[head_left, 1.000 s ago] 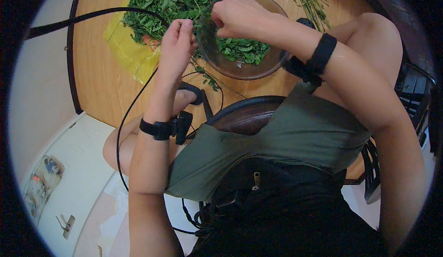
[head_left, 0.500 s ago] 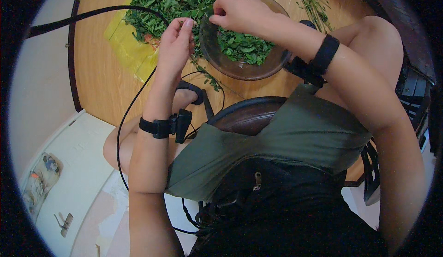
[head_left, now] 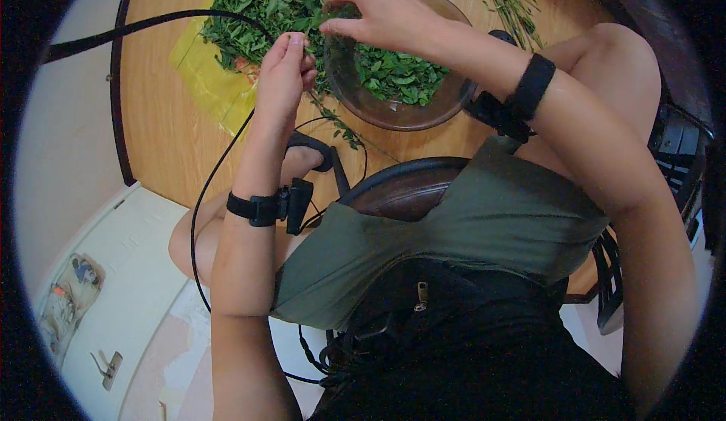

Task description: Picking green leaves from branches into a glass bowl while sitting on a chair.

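Note:
My left hand [head_left: 286,73] is closed in a pinch, thumb against the forefinger; whatever it grips is too small to make out. To its right, my right hand [head_left: 374,14] reaches over the bowl's left rim, thumb and forefinger apart with nothing visible between them. Under it stands a brown see-through bowl [head_left: 461,73], partly filled with picked green leaves [head_left: 404,77]. Beyond my hands spreads a large heap of leafy green stems [head_left: 249,5]. A leafy sprig [head_left: 344,130] lies below my left hand; whether its upper end reaches the fingers I cannot tell.
A yellow plastic sheet [head_left: 219,92] lies under the heap. Thin bare stems [head_left: 507,5] lie at the far right. A black cable [head_left: 166,19] arches in from the left. My sandalled foot [head_left: 308,155] rests on the wood-coloured surface [head_left: 155,119] near the bowl.
My right hand has shifted slightly left, and its thumb and forefinger have spread from a near pinch. My left hand has turned slightly and stays closed.

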{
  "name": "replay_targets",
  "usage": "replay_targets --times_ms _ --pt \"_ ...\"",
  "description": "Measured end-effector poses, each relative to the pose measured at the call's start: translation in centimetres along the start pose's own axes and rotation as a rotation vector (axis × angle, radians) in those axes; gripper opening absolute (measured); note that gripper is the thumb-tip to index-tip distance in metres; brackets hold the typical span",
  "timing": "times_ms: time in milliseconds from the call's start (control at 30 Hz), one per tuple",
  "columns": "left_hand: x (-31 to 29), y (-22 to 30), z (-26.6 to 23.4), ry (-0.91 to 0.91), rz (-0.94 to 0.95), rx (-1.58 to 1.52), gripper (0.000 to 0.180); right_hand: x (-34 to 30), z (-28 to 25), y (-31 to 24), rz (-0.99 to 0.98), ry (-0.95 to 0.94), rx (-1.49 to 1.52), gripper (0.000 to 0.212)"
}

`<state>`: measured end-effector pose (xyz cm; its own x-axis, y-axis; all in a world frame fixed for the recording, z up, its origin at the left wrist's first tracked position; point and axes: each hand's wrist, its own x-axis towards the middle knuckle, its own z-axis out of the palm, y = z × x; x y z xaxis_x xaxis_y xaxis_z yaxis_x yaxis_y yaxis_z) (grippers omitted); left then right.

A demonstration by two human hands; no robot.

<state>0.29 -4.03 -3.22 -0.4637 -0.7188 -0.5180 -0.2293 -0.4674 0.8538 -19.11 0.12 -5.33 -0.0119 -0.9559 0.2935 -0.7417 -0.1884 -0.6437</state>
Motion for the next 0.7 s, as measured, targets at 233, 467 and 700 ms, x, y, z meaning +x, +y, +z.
replay_targets --times_ms 233,467,700 --pt "-0.5 1.3 1.2 0.063 -0.043 0.100 0.021 0.1 -0.6 -0.5 -0.003 -0.125 0.097 0.029" --pt "-0.2 0.3 0.6 -0.011 0.113 0.134 0.019 0.0 -0.6 -1.1 -0.008 -0.155 0.099 0.026" --pt "-0.4 0.6 0.9 0.019 0.075 0.156 0.017 -0.2 -0.3 -1.1 -0.011 -0.126 0.062 0.026"
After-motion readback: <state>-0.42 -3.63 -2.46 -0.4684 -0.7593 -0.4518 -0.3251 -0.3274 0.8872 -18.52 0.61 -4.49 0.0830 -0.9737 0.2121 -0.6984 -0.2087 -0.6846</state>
